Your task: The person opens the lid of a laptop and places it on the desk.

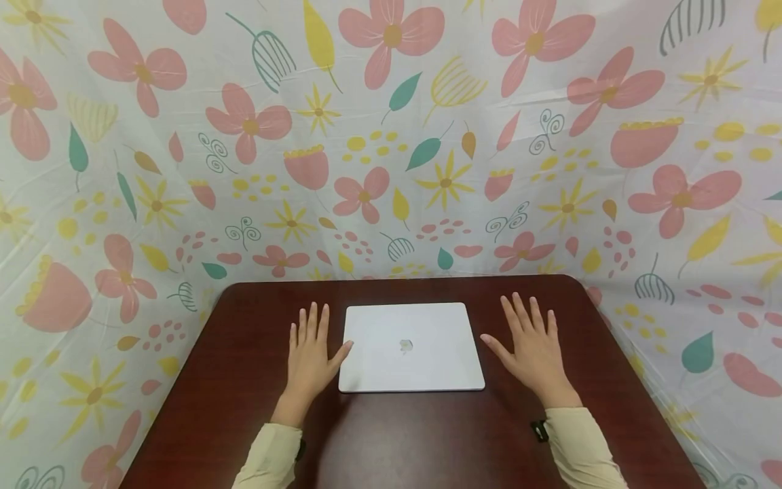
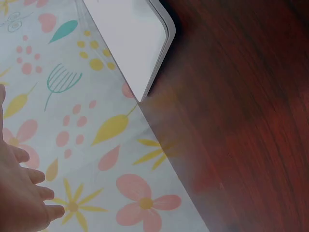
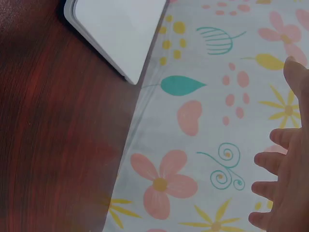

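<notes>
A closed silver laptop with an apple logo on its lid lies flat on a dark red-brown table. To its left is my left hand, fingers straight and thumb stretched out toward the laptop's left edge; whether the thumb touches it I cannot tell. My right hand is spread on the other side, its thumb a little apart from the laptop's right edge. Neither hand holds anything. Each wrist view shows a corner of the laptop and the fingers of that side's hand.
The wooden table has rounded far corners. Behind it and along both sides hangs a white cloth printed with pink flowers, yellow shapes and green leaves. Light-coloured sleeves cover both forearms, with a dark band at the right wrist.
</notes>
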The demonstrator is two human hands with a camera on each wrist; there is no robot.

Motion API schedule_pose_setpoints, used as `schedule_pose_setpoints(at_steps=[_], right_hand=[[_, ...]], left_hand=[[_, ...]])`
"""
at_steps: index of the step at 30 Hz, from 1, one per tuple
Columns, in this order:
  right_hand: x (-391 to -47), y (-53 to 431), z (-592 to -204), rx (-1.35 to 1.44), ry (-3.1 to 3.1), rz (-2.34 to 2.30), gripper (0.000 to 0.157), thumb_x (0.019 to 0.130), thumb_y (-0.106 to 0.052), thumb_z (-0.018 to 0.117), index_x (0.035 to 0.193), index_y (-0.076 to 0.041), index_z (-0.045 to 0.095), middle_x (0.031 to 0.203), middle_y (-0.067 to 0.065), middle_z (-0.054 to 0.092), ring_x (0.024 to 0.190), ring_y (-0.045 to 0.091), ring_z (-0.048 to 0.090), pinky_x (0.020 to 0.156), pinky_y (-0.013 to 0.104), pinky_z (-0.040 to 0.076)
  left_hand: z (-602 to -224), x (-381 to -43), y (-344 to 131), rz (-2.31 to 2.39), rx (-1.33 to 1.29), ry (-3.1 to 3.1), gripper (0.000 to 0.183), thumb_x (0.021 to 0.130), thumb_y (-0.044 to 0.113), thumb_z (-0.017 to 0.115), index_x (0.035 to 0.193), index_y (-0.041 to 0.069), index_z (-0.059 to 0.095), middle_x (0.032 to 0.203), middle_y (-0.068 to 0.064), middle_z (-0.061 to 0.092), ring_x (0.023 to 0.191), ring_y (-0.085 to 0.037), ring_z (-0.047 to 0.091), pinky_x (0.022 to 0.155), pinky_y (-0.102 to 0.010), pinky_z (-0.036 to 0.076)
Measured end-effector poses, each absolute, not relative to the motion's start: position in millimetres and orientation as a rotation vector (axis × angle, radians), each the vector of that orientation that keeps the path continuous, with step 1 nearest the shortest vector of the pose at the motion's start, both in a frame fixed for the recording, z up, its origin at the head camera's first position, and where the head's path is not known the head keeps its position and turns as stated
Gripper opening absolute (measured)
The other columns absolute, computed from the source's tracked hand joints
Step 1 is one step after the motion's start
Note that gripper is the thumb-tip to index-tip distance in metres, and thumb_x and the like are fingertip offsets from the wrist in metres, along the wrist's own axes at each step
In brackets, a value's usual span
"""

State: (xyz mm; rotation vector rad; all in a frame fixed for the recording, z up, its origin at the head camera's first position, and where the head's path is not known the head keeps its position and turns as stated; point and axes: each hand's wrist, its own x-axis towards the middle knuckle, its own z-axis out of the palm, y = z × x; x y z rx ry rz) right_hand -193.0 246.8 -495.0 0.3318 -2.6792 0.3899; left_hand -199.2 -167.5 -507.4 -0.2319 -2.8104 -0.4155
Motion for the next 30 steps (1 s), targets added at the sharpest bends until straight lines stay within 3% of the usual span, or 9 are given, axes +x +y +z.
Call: schedule_pose_setpoints(at_steps=[21,30], right_hand=[[-196,238,-496,0.375,-2.655,0.435,0.086,0.087,-0.052,0.062,0.152,-0.009,0.027,0.154,0.02,0.028,0.144,0.041,0.013,0.114,0.057,-0.001],[-196,234,-500,0.39,-2.659,0.443,0.084,0.087,-0.052,0.062,0.151,-0.008,0.029,0.153,0.02,0.03,0.143,0.041,0.017,0.114,0.058,0.005]], left_hand=[[-507,-196,-159,-0.545,-0.283,-2.752,0.089,0.092,0.056,0.053,0.156,0.011,0.011,0.16,-0.013,0.01,0.147,-0.03,0.005,0.115,-0.052,0.016],[-509,-195,-157,-0.579,-0.275,-2.756,0.088,0.093,0.055,0.054,0.155,0.009,0.013,0.159,-0.016,0.015,0.147,-0.032,0.008,0.114,-0.051,0.018]])
